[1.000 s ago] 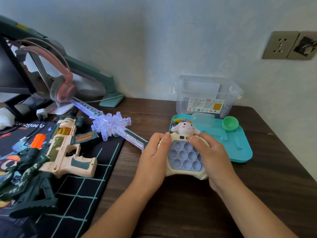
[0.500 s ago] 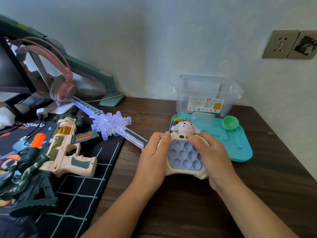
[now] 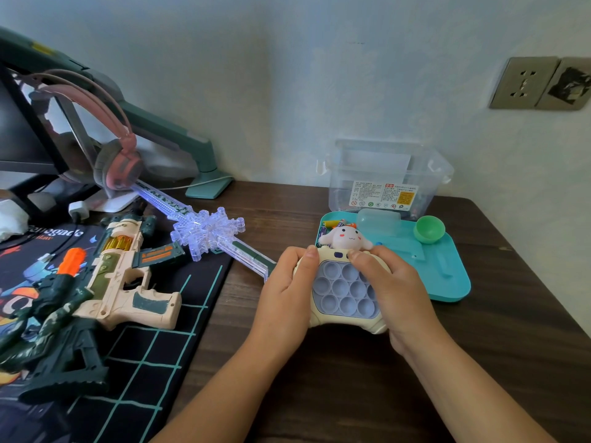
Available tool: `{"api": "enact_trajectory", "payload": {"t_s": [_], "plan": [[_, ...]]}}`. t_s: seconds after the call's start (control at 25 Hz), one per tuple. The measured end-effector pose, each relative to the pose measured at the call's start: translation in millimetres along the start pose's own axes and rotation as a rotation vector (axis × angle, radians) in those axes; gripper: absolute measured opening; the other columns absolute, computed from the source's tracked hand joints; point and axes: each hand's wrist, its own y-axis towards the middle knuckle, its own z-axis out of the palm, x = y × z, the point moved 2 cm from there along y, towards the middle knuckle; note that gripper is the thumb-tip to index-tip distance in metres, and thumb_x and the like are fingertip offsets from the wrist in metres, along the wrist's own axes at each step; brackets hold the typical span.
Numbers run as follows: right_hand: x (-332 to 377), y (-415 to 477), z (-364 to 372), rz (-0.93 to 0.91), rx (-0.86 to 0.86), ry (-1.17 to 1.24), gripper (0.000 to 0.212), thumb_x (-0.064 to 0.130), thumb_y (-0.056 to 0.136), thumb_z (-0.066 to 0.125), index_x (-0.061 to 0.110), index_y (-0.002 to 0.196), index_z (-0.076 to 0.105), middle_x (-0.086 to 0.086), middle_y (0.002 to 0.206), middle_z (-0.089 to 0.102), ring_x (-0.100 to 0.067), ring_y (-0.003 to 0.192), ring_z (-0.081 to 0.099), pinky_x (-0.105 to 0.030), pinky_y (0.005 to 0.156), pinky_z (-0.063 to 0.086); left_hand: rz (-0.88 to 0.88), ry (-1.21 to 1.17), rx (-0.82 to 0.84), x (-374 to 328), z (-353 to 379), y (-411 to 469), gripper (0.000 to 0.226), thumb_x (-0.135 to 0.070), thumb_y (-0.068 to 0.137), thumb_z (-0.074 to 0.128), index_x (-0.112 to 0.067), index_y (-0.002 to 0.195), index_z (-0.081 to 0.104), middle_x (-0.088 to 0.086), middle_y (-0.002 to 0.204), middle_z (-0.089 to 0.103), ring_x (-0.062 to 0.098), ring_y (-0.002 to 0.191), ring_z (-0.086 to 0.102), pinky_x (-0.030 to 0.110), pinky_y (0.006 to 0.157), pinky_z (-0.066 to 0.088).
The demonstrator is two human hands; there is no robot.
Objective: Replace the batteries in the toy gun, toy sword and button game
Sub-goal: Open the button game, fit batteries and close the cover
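Head view: both hands, left hand point(image 3: 289, 290) and right hand point(image 3: 395, 294), grip the button game point(image 3: 343, 290) face-up between them; its battery side faces down toward the worktop point(image 3: 351, 394).

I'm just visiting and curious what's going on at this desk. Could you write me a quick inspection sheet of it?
Surface: dark wooden desk, black mat with teal lines on its left part.
Job's things: button game held face up in both hands; toy gun lying on the mat; toy sword lit up, lying beside the gun; batteries in the teal tray.
Clutter: clear plastic box, green ball, pink headphones, second dark toy gun.
Grippers: left hand and right hand grip the game's sides.
Cables: white cord near the lamp base.
Surroundings: wall socket.
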Motion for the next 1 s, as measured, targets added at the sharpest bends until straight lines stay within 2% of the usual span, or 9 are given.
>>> {"api": "enact_trajectory", "payload": {"t_s": [0.24, 0.4, 0.48, 0.6, 0.68, 0.76, 0.84, 0.92, 1.0], "plan": [[0, 0, 0, 0.012, 0.009, -0.012, 0.015, 0.036, 0.087, 0.056, 0.022, 0.083, 0.060, 0.005, 0.086, 0.066, -0.008, 0.083, 0.063, -0.019, 0.058, 0.044, -0.002, 0.010, 0.002, 1, 0, 1, 0.032, -0.039, 0.102, 0.045, -0.012, 0.093, 0.061, 0.004, 0.095, 0.071, 0.011, 0.087, 0.068, 0.020, 0.071, 0.053], [-2, 2, -1, 0.014, 0.030, -0.021, 0.016, 0.037, 0.088, 0.056, 0.023, 0.092, 0.062, 0.004, 0.095, 0.068, -0.010, 0.089, 0.064, -0.021, 0.064, 0.047, -0.006, 0.001, -0.004, -1, 0, 0, 0.032, -0.040, 0.102, 0.046, -0.015, 0.092, 0.062, 0.006, 0.097, 0.072, 0.020, 0.095, 0.070, 0.030, 0.078, 0.055], [-1, 3, -4, 0.047, 0.185, 0.140, 0.021, 0.034, 0.087, 0.059, 0.023, 0.103, 0.064, 0.000, 0.104, 0.070, -0.014, 0.094, 0.067, -0.027, 0.072, 0.052, -0.019, -0.057, -0.025, 0, -2, 5, 0.034, -0.047, 0.099, 0.051, -0.017, 0.091, 0.064, 0.006, 0.098, 0.073, 0.021, 0.096, 0.070, 0.037, 0.085, 0.055], [5, -2, -7, 0.043, 0.446, 0.442, 0.043, 0.025, 0.076, 0.070, 0.022, 0.117, 0.059, -0.005, 0.116, 0.069, -0.023, 0.103, 0.067, -0.038, 0.073, 0.057, -0.154, -0.356, -0.055, 1, -10, 15, 0.049, -0.056, 0.090, 0.055, -0.016, 0.116, 0.067, 0.008, 0.116, 0.073, 0.027, 0.111, 0.069, 0.050, 0.102, 0.049], [3, -6, -2, -0.089, 0.347, 0.201, 0.036, 0.027, 0.080, 0.072, 0.040, 0.108, 0.054, 0.010, 0.113, 0.065, -0.009, 0.103, 0.063, -0.024, 0.073, 0.056, -0.114, -0.358, -0.139, -3, -14, 17, 0.033, -0.044, 0.097, 0.056, -0.024, 0.122, 0.064, 0.004, 0.115, 0.074, 0.024, 0.109, 0.070, 0.045, 0.096, 0.054], [9, -11, 7, -0.318, 0.085, -0.068, 0.034, 0.032, 0.081, 0.070, 0.047, 0.104, 0.050, 0.025, 0.108, 0.058, 0.007, 0.100, 0.057, -0.013, 0.072, 0.051, -0.018, -0.227, -0.178, -7, -15, 14, 0.027, -0.044, 0.092, 0.064, -0.033, 0.117, 0.064, -0.003, 0.111, 0.074, 0.019, 0.107, 0.071, 0.041, 0.091, 0.056], [15, -18, 17, -0.550, -0.031, -0.196, 0.044, 0.037, 0.079, 0.069, 0.045, 0.117, 0.048, 0.027, 0.116, 0.053, 0.006, 0.111, 0.051, -0.016, 0.086, 0.047, 0.014, -0.227, 0.000, -7, -8, 10, 0.043, -0.052, 0.079, 0.072, -0.040, 0.119, 0.064, -0.005, 0.118, 0.072, 0.017, 0.113, 0.067, 0.042, 0.097, 0.054], [15, -24, 23, -0.713, 0.008, -0.390, 0.060, 0.043, 0.075, 0.064, 0.038, 0.131, 0.044, 0.021, 0.127, 0.045, -0.001, 0.122, 0.043, -0.015, 0.098, 0.038, -0.062, -0.331, 0.174, -7, -3, 6, 0.068, -0.051, 0.072, 0.079, -0.033, 0.133, 0.057, 0.007, 0.131, 0.066, 0.024, 0.123, 0.061, 0.048, 0.106, 0.047], [18, -23, 19, -0.728, 0.115, -0.388, 0.059, 0.039, 0.075, 0.062, 0.033, 0.131, 0.046, 0.020, 0.127, 0.045, -0.005, 0.121, 0.044, -0.012, 0.095, 0.037, -0.157, -0.574, 0.275, -6, -8, 8, 0.075, -0.032, 0.069, 0.081, -0.013, 0.136, 0.054, 0.021, 0.132, 0.062, 0.036, 0.124, 0.059, 0.054, 0.106, 0.045]]}}
